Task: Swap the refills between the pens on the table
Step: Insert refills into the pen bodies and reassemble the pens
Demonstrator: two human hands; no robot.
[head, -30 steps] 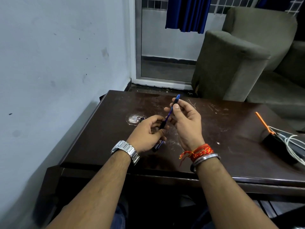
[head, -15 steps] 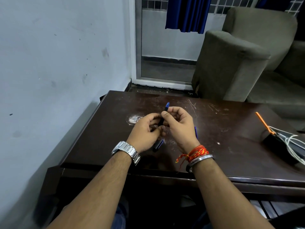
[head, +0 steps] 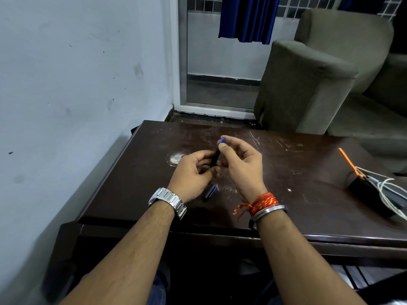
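A dark pen (head: 215, 158) with a blue end is held upright-tilted above the dark brown table (head: 308, 205). My left hand (head: 193, 175) grips its lower barrel. My right hand (head: 240, 164) pinches its upper end, thumb and forefinger just below the blue tip. A second dark pen piece with blue (head: 208, 192) lies on the table under my left hand, partly hidden by it. Whether a refill sits inside the held pen cannot be seen.
A black box (head: 372, 194) with white cables and an orange stick (head: 348, 160) sits at the table's right edge. A white wall runs close along the left. A grey armchair (head: 308, 84) stands behind the table. A pale scuff (head: 176, 158) marks the tabletop.
A second ago the blue part stuck out far above the barrel. My right hand has pushed down toward my left, so only the blue tip shows now. A blue piece seen right of my wrist is hidden.
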